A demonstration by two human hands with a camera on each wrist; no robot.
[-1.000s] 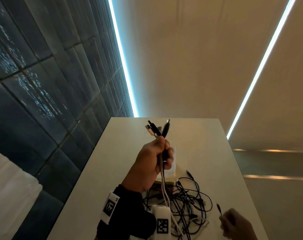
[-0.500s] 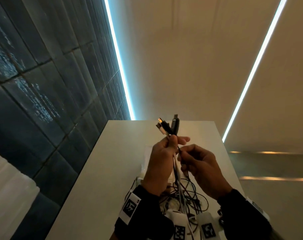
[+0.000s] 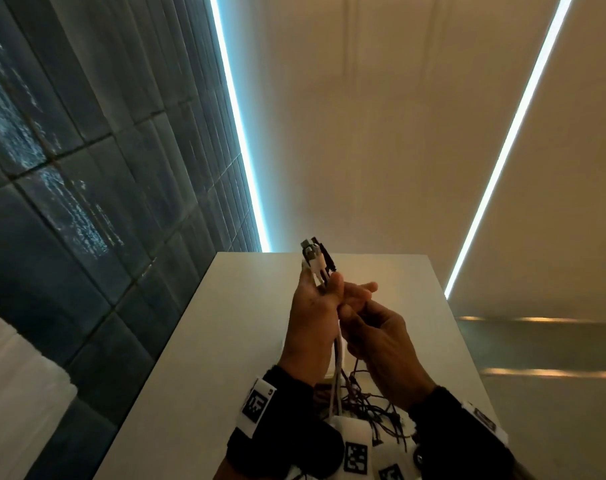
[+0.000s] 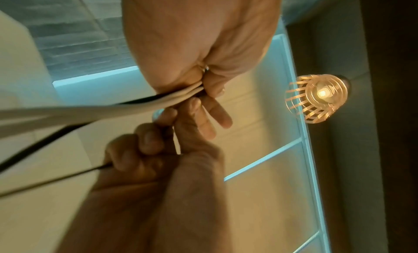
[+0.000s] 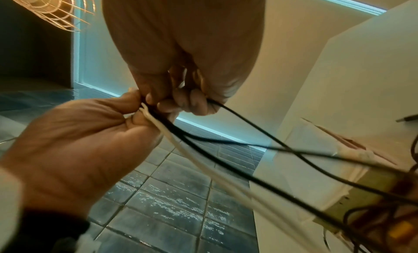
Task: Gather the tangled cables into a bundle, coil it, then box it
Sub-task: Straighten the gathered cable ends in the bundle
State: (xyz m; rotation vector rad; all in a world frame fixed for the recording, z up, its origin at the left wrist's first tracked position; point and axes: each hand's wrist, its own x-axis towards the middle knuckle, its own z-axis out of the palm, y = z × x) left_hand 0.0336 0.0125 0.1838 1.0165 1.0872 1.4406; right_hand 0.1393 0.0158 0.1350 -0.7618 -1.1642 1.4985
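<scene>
The bunch of thin white and black cables [image 3: 336, 344] is held upright, with its cluster of white and black plug ends [image 3: 314, 258] standing just above the grip and the loose lengths hanging below it into the dark tangled heap of wire [image 3: 363, 403] on the white tabletop [image 3: 225, 341]. One second ago only the left hand held plugs up, and the right hand was low at the table edge with a single thin black cable end. Half a second ago the right hand had come up beside the grip. Now it presses against it, so I judge that one more end is being added; the gathering step is not finished, and coiling has not begun.

The left hand [image 3: 312, 320] is raised above the table, its thumb and fingers curled round the cables directly under the plugs. The right hand [image 3: 381, 344] sits against it on the right side, just below the grip; its fingers [image 5: 181, 103] are curled and pinch a black cable at that point. An open box of white cardboard [image 5: 316, 158] lies below the grip, under the hanging cables.
</scene>
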